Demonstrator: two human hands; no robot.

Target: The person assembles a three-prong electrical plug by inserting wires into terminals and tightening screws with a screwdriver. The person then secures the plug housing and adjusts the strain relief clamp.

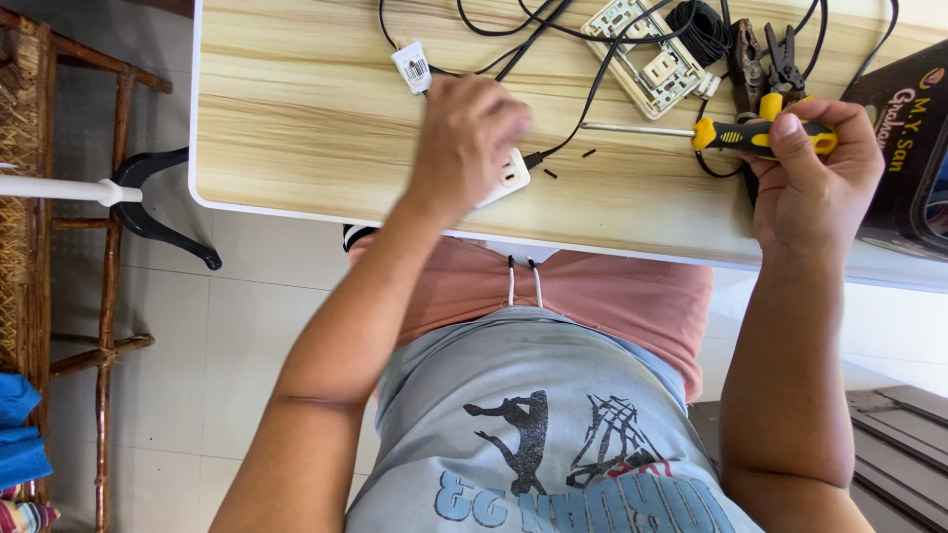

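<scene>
Screwdriver (pixel 750 134) gripped in right hand (pixel 815 173); left hand (pixel 464 138) covers white socket (pixel 512 175).

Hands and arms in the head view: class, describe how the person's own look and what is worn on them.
Both arms are bare up to the frame edge: no sleeves, gloves, watch or rings show. The left hand is blurred. The right hand has short nails.

Left hand (pixel 464 138) covers a white socket block (pixel 512 175) on the table (pixel 296 109); right hand (pixel 815 163) grips a yellow-handled screwdriver (pixel 731 134).
</scene>
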